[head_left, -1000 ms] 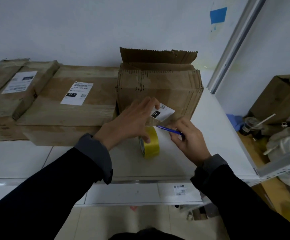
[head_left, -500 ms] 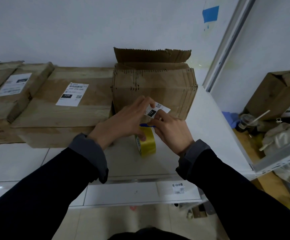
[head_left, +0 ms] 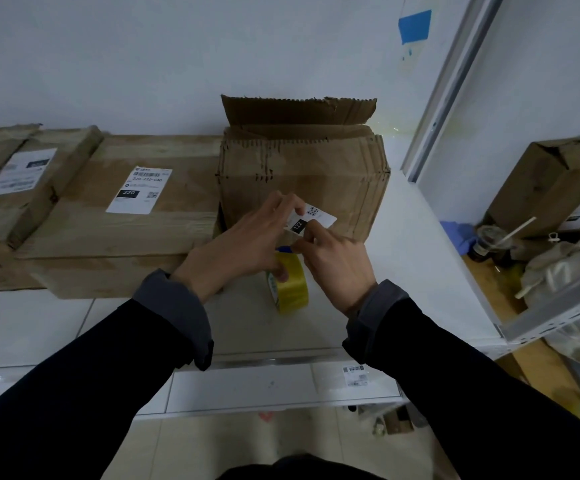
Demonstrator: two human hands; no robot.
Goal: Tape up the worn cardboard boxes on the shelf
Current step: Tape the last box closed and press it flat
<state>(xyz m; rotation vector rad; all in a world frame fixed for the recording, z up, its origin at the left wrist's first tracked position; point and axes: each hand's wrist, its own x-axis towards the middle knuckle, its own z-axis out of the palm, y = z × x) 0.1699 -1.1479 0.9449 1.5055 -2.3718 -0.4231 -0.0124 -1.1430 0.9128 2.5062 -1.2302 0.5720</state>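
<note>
The worn box (head_left: 302, 188) is found on the shelf (head_left: 416, 258), top flap unsealed. Tape roll (head_left: 290, 285) is gripped by the left hand (head_left: 243, 247); the right hand (head_left: 333, 261) apparently pinches a blue tool.

stockroom | white shelf (head_left: 420, 258) lined with worn cardboard boxes (head_left: 302, 174) bearing shipping labels (head_left: 139, 190) | barcode tag (head_left: 353, 373) on near edge | metal racking (head_left: 558, 313) right

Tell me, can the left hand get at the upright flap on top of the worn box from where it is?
Probably yes. The left hand rests against the front of the worn box, thumb on the tape roll. Nothing stands between it and the upright flap; it would have to let go of the roll.
</note>
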